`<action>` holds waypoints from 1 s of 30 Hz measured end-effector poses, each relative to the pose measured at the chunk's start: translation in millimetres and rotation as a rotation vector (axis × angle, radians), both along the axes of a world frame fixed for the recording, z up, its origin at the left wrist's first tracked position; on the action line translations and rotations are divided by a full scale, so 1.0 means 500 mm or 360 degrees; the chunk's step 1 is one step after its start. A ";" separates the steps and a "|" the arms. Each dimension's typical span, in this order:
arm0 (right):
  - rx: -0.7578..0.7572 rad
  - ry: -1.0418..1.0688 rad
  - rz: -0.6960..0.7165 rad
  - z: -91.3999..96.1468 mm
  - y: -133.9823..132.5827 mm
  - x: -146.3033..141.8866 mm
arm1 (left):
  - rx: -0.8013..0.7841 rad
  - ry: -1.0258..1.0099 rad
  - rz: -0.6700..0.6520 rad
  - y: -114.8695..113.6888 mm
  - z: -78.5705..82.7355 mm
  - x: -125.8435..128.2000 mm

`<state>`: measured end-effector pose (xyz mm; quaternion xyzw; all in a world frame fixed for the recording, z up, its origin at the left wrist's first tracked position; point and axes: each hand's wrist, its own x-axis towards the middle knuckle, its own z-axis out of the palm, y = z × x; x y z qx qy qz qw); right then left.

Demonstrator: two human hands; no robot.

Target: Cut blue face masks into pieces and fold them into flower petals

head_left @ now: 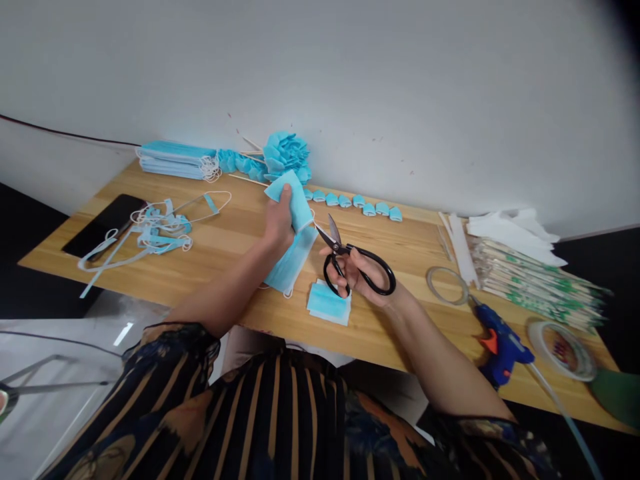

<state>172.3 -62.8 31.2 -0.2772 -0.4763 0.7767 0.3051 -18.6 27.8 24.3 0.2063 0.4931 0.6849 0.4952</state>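
My left hand (280, 217) is closed on a folded blue face mask (296, 199), held up over the table. Black-handled scissors (367, 257) are in my right hand (356, 270), their blades parted close to the mask's lower right corner and its white ear loop. Beneath my left hand lies another blue mask (290, 263), flat on the wood. Cut blue and white mask pieces (329, 303) lie stacked just below the scissors. Behind the hands, small folded blue petals (345, 201) run in a row.
A wooden table (235, 263) meets the wall. Stacked masks (173, 160) and a blue paper-like flower (286, 155) stand at the back. Cut ear loops (163, 227) lie by a phone (107, 223). A glue gun (503, 343), tape roll (447, 285) and wrapped sticks (530, 280) lie right.
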 end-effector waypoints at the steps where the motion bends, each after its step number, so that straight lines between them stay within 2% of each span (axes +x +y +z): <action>1: -0.0011 0.0005 -0.0003 -0.002 0.001 -0.002 | 0.0012 0.0008 0.0002 0.000 0.000 0.001; 7: -0.0032 0.0037 0.0023 -0.006 0.000 -0.007 | -0.0018 0.0037 0.0025 0.001 -0.008 0.002; 16: -0.0067 0.0065 0.0000 -0.011 -0.001 -0.012 | 0.0171 0.0047 0.0013 0.001 -0.030 0.010; 30: -0.0037 0.0144 -0.0110 -0.024 -0.007 -0.033 | 0.0245 0.0202 0.0009 -0.038 -0.007 0.041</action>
